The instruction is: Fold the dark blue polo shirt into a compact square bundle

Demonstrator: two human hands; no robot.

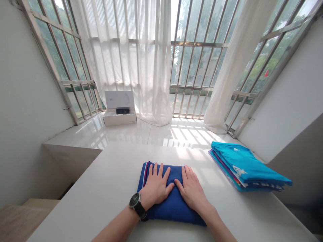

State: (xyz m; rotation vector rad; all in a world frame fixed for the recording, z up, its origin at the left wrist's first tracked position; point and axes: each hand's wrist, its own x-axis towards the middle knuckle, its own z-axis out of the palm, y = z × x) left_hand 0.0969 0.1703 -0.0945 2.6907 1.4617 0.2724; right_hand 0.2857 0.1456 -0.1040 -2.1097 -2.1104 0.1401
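A folded dark blue shirt [171, 198] lies on the near middle of a white table [101, 195], with a red and white striped edge showing along its left side. Both hands lie flat on top of it, palms down and side by side. The left hand [156, 186] rests on the left half of the shirt, fingers spread wide and pointing to the far side, gripping nothing. Its forearm comes in from the near left, and a black watch [137, 205] sits on the wrist. The right hand [191, 188] lies on the right half, fingers straight and only slightly apart, also holding nothing, its thumb nearly meeting the left thumb. Its forearm runs in from the near right.

To the right, well apart from the shirt, a stack of folded clothes [246, 169] sits at the table's right edge, a turquoise shirt on top. Beyond the table, an open white box [119, 112] stands on a shiny ledge at the far left, before white curtains [141, 60] and barred windows [196, 60].
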